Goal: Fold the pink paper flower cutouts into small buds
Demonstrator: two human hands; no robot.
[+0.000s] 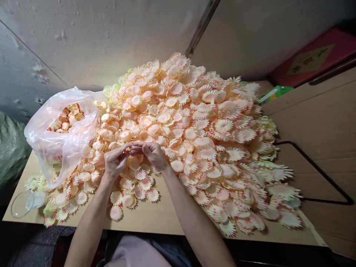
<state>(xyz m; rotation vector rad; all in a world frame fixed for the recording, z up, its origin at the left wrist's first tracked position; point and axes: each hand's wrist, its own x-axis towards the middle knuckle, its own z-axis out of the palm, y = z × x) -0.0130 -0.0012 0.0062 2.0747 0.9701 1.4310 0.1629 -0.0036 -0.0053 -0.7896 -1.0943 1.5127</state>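
My left hand [113,160] is closed around a small artificial flower petal piece [127,150], of which only a bit of red-and-yellow edge shows. My right hand [153,155] meets it from the other side, its fingers pressed together against the left fingertips and partly covering the piece. Both hands are just above the near part of a big heap of artificial flower petal pieces [191,133], cream discs with fringed, red-tipped edges. To the left, a translucent plastic bag [55,107] lies open with curled-up pieces [66,118] inside.
The heap covers much of the wooden table [155,222] and leans toward the wall [111,40]. A clear round container [22,204] sits at the left front corner. On the right are cardboard [319,148], a black bent rod [322,165], a green packet [275,94] and a red box [311,55].
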